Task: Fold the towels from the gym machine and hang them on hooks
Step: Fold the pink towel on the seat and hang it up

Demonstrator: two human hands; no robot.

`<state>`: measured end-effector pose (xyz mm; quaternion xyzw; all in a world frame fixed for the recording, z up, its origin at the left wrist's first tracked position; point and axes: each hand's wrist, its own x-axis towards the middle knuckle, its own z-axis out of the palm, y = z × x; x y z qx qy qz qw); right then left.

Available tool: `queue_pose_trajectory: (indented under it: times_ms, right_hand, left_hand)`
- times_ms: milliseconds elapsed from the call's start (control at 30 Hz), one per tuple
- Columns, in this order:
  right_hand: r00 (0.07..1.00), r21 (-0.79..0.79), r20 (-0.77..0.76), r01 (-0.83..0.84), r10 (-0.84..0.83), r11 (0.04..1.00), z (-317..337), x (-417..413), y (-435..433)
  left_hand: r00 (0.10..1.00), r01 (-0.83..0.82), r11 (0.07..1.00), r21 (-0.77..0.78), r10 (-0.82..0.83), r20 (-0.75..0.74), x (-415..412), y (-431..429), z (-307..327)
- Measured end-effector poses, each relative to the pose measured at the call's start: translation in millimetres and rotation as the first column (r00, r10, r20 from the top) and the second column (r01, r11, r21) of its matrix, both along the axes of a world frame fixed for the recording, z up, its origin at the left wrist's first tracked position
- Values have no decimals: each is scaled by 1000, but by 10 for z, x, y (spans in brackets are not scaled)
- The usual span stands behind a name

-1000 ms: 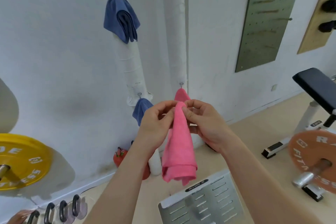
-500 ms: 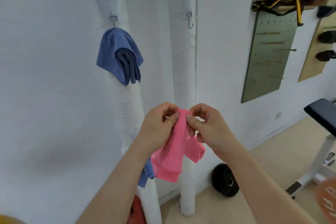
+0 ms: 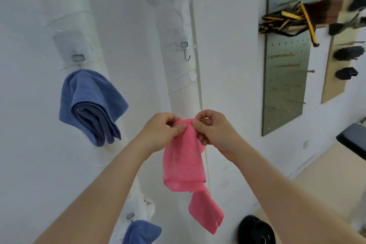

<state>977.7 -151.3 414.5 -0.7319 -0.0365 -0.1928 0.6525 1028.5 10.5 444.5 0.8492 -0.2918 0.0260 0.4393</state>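
A folded pink towel (image 3: 183,160) hangs from both my hands in front of a white wrapped pipe (image 3: 178,77). My left hand (image 3: 164,132) pinches its top edge from the left, and my right hand (image 3: 214,130) pinches it from the right. A bare metal hook (image 3: 186,51) sits on that pipe, well above my hands. A second pink towel (image 3: 206,212) hangs lower down, behind and below the held one. On the left pipe a folded blue towel (image 3: 91,105) hangs from a hook, and another blue towel (image 3: 141,232) hangs near the bottom edge.
A grey pegboard (image 3: 283,85) with black and yellow straps (image 3: 285,22) is mounted on the wall at right. Beside it, a wooden board (image 3: 334,77) holds dark handles. A black weight plate (image 3: 255,230) lies on the floor, and a black bench pad (image 3: 354,140) is at far right.
The view has tilted upward, so the floor and weight plates dropped out of sight. My hands have raised the pink towel along the pipe, closer to the bare hook.
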Motion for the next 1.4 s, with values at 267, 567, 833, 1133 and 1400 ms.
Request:
queue_pose_trajectory:
  times_ms: [267, 567, 833, 1133, 1400]
  right_hand:
    - [973, -154, 181, 174, -146, 972, 652, 693, -363]
    - [756, -256, 575, 530, -313, 809, 1459, 1479, -637]
    - [850, -152, 363, 458, -381, 876, 1207, 2051, -810]
    - [981, -268, 159, 149, -109, 952, 1288, 1600, -769]
    - [917, -558, 311, 389, -250, 733, 1170, 1387, -433]
  left_hand:
    - [978, -57, 988, -143, 84, 193, 567, -459, 472]
    - [683, -109, 991, -74, 129, 719, 1159, -861, 1260]
    - [658, -280, 960, -14, 202, 725, 1656, -1068, 1087]
    - [651, -369, 929, -25, 278, 707, 1412, -996, 718]
    - [890, -93, 995, 31, 69, 450, 1184, -953, 524]
